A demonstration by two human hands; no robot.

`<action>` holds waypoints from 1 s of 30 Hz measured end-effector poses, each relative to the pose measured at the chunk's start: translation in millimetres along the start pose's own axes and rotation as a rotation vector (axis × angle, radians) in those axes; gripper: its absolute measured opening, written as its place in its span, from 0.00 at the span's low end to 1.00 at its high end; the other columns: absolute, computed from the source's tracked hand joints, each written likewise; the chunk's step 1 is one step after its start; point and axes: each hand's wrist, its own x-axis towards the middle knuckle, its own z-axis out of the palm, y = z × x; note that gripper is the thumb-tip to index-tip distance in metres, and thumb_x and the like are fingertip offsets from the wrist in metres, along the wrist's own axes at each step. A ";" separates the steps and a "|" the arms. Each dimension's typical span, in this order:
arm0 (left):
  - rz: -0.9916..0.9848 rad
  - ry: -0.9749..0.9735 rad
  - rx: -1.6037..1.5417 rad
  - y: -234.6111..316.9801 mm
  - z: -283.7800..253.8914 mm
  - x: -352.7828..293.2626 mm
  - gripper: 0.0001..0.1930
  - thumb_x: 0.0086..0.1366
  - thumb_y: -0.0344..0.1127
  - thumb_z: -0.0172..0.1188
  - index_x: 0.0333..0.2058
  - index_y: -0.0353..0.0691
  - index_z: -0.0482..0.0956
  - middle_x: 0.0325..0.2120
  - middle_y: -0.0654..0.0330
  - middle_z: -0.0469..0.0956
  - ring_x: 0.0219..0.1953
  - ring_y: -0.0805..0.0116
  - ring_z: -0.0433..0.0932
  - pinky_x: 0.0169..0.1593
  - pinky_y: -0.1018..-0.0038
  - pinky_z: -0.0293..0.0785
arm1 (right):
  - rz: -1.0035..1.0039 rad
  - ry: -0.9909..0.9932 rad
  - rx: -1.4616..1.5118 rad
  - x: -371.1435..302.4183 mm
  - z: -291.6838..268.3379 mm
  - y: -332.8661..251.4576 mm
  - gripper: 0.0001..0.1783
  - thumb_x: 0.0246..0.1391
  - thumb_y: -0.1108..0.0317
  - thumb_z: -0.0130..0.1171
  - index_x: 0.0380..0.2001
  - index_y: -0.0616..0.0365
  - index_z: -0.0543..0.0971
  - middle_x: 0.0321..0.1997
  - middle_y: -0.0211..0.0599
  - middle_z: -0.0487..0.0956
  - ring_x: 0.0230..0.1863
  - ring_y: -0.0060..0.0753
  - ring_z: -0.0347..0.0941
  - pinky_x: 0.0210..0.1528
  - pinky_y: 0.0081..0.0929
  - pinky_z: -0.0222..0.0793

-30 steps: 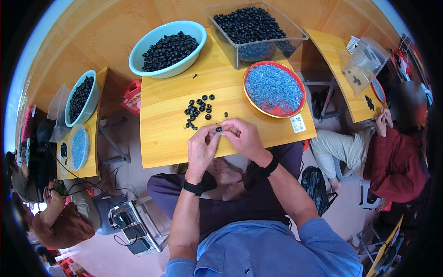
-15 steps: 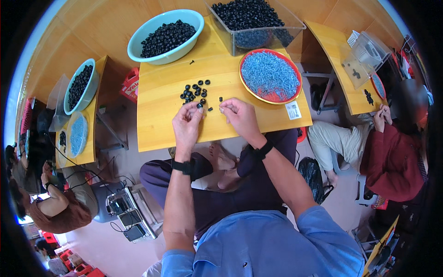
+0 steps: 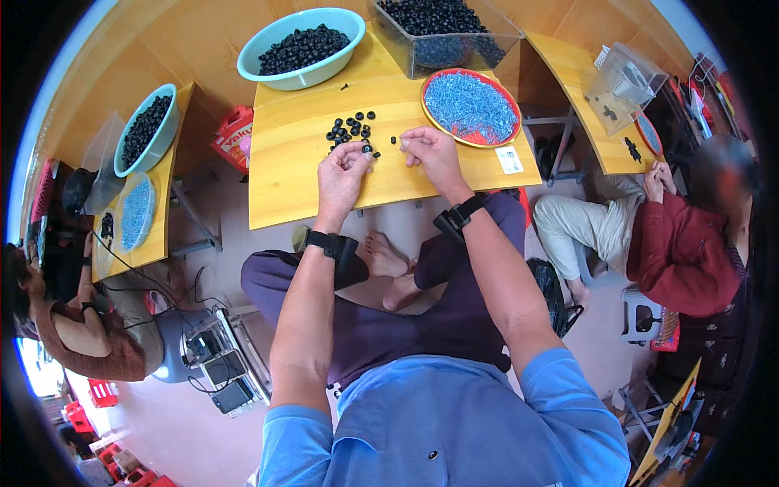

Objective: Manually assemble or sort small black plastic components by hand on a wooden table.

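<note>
My left hand (image 3: 341,177) is over the front part of the yellow table (image 3: 300,191). Its thumb and fingers pinch a small round black part (image 3: 367,148) like a ring or bushing. Facing it a short way to the right, my right hand (image 3: 436,158) has thumb and fingertips closed together; whatever lies between them is too small to make out. Two tiny black pieces (image 3: 393,140) lie on the wood between the hands. Just beyond my left hand is a loose cluster of round black parts (image 3: 355,123).
A red tray (image 3: 506,134) heaped with small bluish pieces stands to the right. Behind are a turquoise basin (image 3: 304,79) and a clear bin (image 3: 438,57) of black parts. Co-workers sit at side tables, one in a dark red top (image 3: 686,256) on the right.
The whole view has shifted, so the table appears higher. My left hand keeps its black part and is slightly nearer the loose pieces. My right fingertips have drawn a little to the right of them.
</note>
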 end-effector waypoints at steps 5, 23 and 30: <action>0.026 -0.006 0.092 -1.0 -3.6 4.8 0.09 0.67 0.26 0.63 0.44 0.29 0.80 0.26 0.65 0.81 0.28 0.80 0.77 0.36 0.83 0.73 | -0.042 -0.084 -0.212 -10.8 -5.5 2.3 0.08 0.57 0.73 0.63 0.38 0.68 0.82 0.29 0.36 0.83 0.28 0.23 0.79 0.32 0.22 0.74; 0.089 -0.012 0.123 -6.5 -7.3 9.7 0.10 0.64 0.27 0.65 0.43 0.29 0.81 0.24 0.63 0.82 0.28 0.78 0.78 0.36 0.80 0.75 | -0.116 -0.054 -0.515 -31.4 -17.1 -2.3 0.06 0.55 0.72 0.65 0.33 0.65 0.85 0.29 0.34 0.85 0.30 0.21 0.82 0.36 0.22 0.77; 0.113 -0.037 0.147 -7.0 -2.8 9.1 0.11 0.66 0.27 0.64 0.44 0.28 0.79 0.26 0.62 0.82 0.28 0.77 0.78 0.36 0.80 0.74 | -0.084 -0.012 -0.507 -29.3 -22.2 4.0 0.07 0.52 0.71 0.66 0.33 0.63 0.85 0.27 0.34 0.85 0.30 0.21 0.80 0.36 0.23 0.75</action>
